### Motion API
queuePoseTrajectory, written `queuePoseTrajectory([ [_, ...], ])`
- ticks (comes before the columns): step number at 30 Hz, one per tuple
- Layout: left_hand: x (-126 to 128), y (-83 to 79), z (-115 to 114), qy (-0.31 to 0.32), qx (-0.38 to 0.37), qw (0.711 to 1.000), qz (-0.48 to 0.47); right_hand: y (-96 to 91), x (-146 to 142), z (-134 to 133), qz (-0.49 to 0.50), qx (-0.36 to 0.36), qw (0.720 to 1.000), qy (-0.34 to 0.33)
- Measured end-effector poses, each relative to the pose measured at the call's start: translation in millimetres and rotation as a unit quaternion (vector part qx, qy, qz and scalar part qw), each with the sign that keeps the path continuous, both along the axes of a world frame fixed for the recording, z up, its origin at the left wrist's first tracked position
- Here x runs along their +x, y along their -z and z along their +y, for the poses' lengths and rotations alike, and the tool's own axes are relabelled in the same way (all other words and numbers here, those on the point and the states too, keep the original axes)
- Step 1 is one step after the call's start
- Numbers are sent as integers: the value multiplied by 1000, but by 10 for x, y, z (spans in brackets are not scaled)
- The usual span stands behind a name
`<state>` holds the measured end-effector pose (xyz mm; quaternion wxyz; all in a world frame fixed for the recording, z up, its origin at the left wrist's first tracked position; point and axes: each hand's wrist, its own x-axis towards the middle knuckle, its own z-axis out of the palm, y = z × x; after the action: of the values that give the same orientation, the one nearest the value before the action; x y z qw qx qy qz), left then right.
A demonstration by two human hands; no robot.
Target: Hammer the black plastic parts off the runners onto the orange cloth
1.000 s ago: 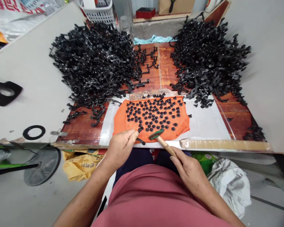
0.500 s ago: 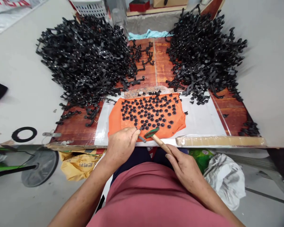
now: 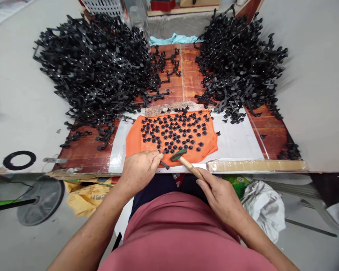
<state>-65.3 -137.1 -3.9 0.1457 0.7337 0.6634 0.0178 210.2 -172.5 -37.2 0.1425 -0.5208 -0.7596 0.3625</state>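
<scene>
Slightly leftward and upward, the whole bench has been shifted in view since the earlier frame; both hands are kept in almost the same arrangement. A thin black strip is pinched between thumb and fingers of the left hand, at the near edge of an orange cloth. By the right hand, closed around its wooden handle, a small hammer is held, its dark green head over the cloth, just beside the strip. The hands are apart.

The strip is judged to be light and somewhat flexible, easily lost from a loose grip, best pinched near its middle. The hammer is probably weighted towards its head and best gripped low on the handle. A rounded end is seen on the strip; the hammer's handle is pale and straight. Small, round black studs are scattered across the cloth.
</scene>
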Motion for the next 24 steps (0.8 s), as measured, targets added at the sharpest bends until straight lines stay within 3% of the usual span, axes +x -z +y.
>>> queuePoseTrajectory([
  [7,11,-29,16,0,-7,1000,29,-158,40,217,-58,87,994,-22],
  [13,51,-75,12,-3,-9,998,54,-348,-36,307,-23,147,988,-47],
  [19,46,-34,3,-5,3,1000,9,-287,-117,269,-93,156,982,-61],
  [24,24,7,-10,-17,11,1000,-22,-267,-125,247,-65,175,982,-40],
])
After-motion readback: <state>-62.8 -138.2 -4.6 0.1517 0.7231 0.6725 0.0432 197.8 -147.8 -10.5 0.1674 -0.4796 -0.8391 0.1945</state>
